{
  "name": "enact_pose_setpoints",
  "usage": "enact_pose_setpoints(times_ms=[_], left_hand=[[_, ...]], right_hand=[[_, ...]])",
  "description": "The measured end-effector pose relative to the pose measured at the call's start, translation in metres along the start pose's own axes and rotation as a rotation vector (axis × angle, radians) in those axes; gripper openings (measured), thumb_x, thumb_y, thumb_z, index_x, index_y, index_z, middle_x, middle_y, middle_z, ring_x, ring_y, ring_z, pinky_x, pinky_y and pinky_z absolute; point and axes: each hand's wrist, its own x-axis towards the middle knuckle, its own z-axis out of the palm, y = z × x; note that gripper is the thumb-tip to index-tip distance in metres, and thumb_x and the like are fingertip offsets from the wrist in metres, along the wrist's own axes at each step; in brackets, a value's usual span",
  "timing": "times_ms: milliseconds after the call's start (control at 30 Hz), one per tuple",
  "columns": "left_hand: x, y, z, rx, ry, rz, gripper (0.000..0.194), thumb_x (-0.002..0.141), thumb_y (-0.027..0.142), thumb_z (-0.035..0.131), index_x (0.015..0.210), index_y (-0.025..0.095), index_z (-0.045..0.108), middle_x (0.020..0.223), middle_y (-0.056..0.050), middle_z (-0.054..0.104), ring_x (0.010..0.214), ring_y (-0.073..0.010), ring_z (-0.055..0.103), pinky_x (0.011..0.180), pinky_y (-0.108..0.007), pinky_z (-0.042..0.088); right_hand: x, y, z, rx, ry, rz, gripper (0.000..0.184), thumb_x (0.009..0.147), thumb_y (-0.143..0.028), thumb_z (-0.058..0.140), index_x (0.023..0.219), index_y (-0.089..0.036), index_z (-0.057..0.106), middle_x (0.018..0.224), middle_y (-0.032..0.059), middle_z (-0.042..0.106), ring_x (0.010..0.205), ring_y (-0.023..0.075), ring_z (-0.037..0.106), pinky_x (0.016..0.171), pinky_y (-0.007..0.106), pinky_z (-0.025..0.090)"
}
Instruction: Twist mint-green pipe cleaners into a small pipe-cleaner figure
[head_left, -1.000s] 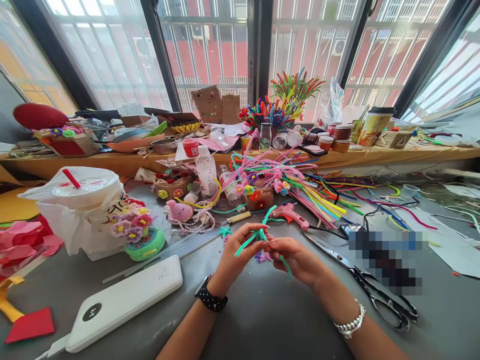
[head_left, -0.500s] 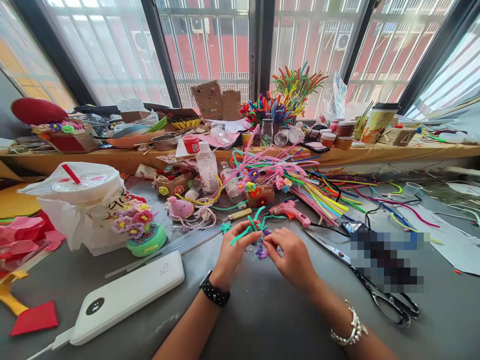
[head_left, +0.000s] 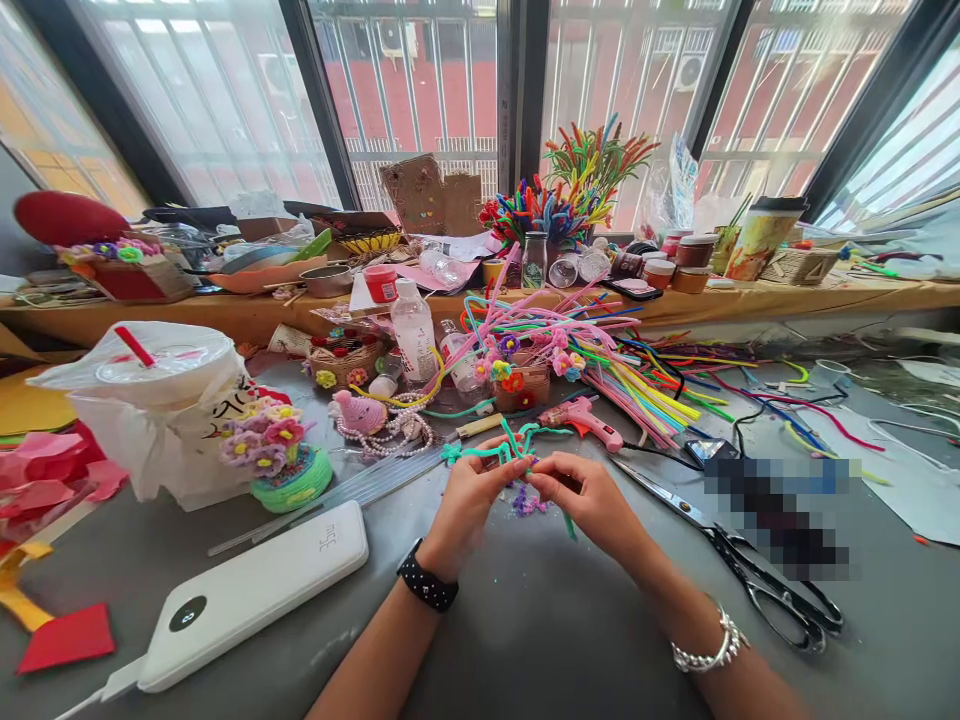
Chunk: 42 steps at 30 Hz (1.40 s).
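The left hand [head_left: 461,515] and the right hand [head_left: 600,510] nearly met, each pinching the bendy, fuzzy green craft wires [head_left: 505,452] tight between finger and thumb, probably so they would not slip. Loose ends poked up past the fingers, and one hung under the right hand. Just beyond the grip lay the pink plastic glue gun [head_left: 585,417] (its cord ran off to the right), close enough to snag a wire. Small purple and pink fuzzy bits [head_left: 529,502] sat just below, and big black-handled metal scissors [head_left: 694,514] lay right of it.
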Motion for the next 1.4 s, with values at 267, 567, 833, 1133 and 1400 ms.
enact_pose_setpoints(times_ms=[267, 567, 833, 1133, 1400], left_hand=[[0.001, 0.001, -0.002, -0.035, 0.031, 0.000, 0.035, 0.055, 0.019, 0.074, 0.090, 0.015, 0.067, 0.072, 0.000, 0.065, 0.066, -0.0100, 0.055, 0.065, -0.021, 0.039], [0.001, 0.001, 0.000, -0.222, 0.099, -0.062, 0.012, 0.053, 0.011, 0.074, 0.064, 0.012, 0.067, 0.069, 0.000, 0.064, 0.066, -0.0068, 0.055, 0.063, -0.017, 0.042], [0.004, 0.006, -0.006, -0.257, 0.195, -0.030, 0.014, 0.049, 0.008, 0.074, 0.058, 0.013, 0.066, 0.062, 0.000, 0.065, 0.063, -0.0073, 0.056, 0.062, -0.018, 0.044], [0.005, 0.004, -0.008, -0.253, 0.217, -0.028, 0.014, 0.047, 0.007, 0.074, 0.055, 0.013, 0.064, 0.060, 0.001, 0.064, 0.061, -0.0080, 0.057, 0.061, -0.018, 0.044], [0.005, 0.009, -0.009, -0.203, 0.196, 0.028, 0.018, 0.049, 0.010, 0.075, 0.064, 0.012, 0.066, 0.064, 0.000, 0.065, 0.062, -0.0077, 0.057, 0.062, -0.017, 0.044]], right_hand=[[0.002, 0.003, -0.022, 0.266, -0.146, 0.246, 0.027, 0.075, -0.042, 0.055, 0.070, -0.016, 0.060, 0.062, -0.0019, 0.055, 0.051, 0.0068, 0.037, 0.048, 0.021, 0.026], [0.000, -0.002, -0.013, -0.137, -0.007, 0.069, 0.022, 0.076, -0.035, 0.055, 0.066, -0.016, 0.059, 0.061, 0.0017, 0.058, 0.057, 0.0132, 0.049, 0.055, 0.024, 0.035], [-0.004, -0.002, 0.001, -0.557, 0.111, -0.271, 0.007, 0.079, -0.018, 0.053, 0.075, -0.016, 0.059, 0.069, 0.0029, 0.060, 0.068, 0.0160, 0.052, 0.062, 0.026, 0.038], [-0.004, 0.002, 0.015, -0.730, 0.271, -0.212, 0.013, 0.074, -0.007, 0.051, 0.067, -0.017, 0.055, 0.067, 0.0039, 0.058, 0.067, 0.0182, 0.051, 0.060, 0.028, 0.038], [-0.001, -0.004, -0.002, -0.125, -0.028, 0.010, 0.011, 0.075, -0.026, 0.057, 0.074, -0.016, 0.057, 0.067, 0.0005, 0.062, 0.062, 0.0117, 0.055, 0.056, 0.021, 0.041]])
